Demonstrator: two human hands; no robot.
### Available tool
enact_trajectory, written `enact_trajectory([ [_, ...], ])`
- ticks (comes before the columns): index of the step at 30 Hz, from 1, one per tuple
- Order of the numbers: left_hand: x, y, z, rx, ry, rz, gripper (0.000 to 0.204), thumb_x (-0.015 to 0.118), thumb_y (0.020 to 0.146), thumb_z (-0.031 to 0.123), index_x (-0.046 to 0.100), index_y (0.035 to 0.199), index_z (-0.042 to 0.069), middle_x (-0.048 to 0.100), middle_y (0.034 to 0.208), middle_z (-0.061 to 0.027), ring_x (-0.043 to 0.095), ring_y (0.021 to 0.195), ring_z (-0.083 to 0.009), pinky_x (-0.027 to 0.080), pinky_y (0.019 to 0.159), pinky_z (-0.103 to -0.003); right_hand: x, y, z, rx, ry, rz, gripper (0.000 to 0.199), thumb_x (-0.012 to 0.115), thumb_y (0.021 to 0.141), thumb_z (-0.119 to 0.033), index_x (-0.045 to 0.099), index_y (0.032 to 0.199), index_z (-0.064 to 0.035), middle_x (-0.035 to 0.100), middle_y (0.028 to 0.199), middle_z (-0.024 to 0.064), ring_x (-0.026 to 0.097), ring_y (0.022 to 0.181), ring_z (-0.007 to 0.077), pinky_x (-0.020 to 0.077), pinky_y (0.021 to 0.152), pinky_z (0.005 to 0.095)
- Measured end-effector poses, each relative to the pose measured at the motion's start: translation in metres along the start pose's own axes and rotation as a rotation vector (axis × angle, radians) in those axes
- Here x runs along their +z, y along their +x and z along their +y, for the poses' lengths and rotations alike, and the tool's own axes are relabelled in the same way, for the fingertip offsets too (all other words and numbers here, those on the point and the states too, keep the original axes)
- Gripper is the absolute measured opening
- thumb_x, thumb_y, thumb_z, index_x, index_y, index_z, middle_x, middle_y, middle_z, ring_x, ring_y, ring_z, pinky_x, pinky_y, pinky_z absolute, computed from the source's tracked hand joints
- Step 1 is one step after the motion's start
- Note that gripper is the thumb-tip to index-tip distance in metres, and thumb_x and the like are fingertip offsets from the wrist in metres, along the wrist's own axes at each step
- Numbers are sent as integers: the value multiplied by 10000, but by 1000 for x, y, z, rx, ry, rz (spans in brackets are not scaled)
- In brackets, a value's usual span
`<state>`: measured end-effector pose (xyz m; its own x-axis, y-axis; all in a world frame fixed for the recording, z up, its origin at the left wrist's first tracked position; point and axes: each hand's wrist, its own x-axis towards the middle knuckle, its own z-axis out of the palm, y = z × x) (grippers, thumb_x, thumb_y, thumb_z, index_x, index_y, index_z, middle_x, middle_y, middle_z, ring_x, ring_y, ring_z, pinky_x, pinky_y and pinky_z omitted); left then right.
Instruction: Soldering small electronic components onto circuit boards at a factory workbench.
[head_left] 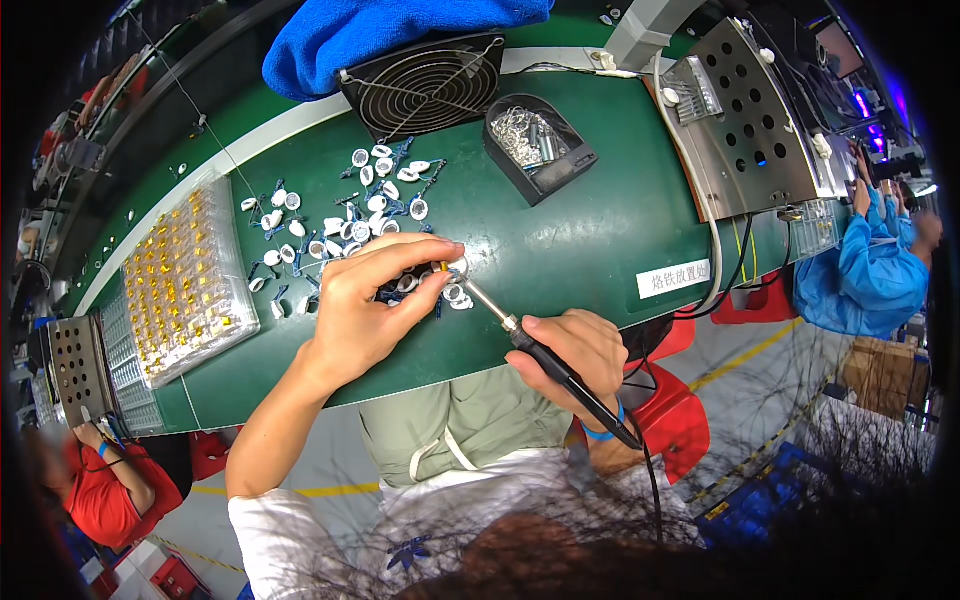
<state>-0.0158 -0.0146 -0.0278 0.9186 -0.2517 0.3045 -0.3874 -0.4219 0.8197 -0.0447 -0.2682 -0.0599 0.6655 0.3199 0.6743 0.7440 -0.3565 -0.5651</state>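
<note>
Soldering appears under way at frame centre: the left hand (365,300) pinches a small white oval part (458,266) on the green bench (560,240), the right hand (572,350) grips a soldering iron (530,345) tip-down beside it; next calls for steady tip contact on the joint.

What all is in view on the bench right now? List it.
soldering iron: one, black handle, right hand
small round parts: many, white with blue leads, bench middle
component tray: one, clear with yellow pieces, left
fan: one, black, far edge
black bin: one, metal bits inside
blue cloth: one, behind fan
perforated metal box: one, right
left hand: pinching a small part
right hand: gripping iron
</note>
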Motion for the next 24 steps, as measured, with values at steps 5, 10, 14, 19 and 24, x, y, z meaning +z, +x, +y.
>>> enact_trajectory([
  [5,0,-3,1,-10,9,-9,259,748,865,-54,758,1115,13,776,1119,-102,734,1044,-205,595,883,-302,0,-1,-1,-1,-5,0,375,896,782,-187,718,1048,9,715,788,127,673,609,267,519,551,346],
  [10,3,-2,1,25,-3,33,275,758,830,-72,770,1094,5,780,1050,-121,751,976,-243,604,845,-329,0,-3,-2,-17,-36,41,369,891,791,-208,721,1043,2,712,792,124,678,626,279,535,576,355],
  [14,3,0,1,29,-8,26,274,758,833,-70,769,1095,5,780,1051,-121,750,977,-243,602,844,-329,0,-6,0,21,-14,51,360,884,799,-212,724,1040,2,708,782,121,677,631,284,542,587,358],
  [19,1,6,-1,60,2,22,267,757,842,-63,765,1100,4,775,1062,-127,747,980,-252,598,849,-332,-5,0,0,41,-5,20,380,876,824,-238,719,1056,19,705,775,125,672,621,271,544,587,359],
  [24,-9,1,5,126,108,-13,266,802,816,-50,743,1070,3,760,1081,-138,738,1016,-273,601,869,-356,-4,11,-7,167,-63,114,480,848,870,-229,671,1227,39,678,812,129,665,681,260,526,637,340],
])
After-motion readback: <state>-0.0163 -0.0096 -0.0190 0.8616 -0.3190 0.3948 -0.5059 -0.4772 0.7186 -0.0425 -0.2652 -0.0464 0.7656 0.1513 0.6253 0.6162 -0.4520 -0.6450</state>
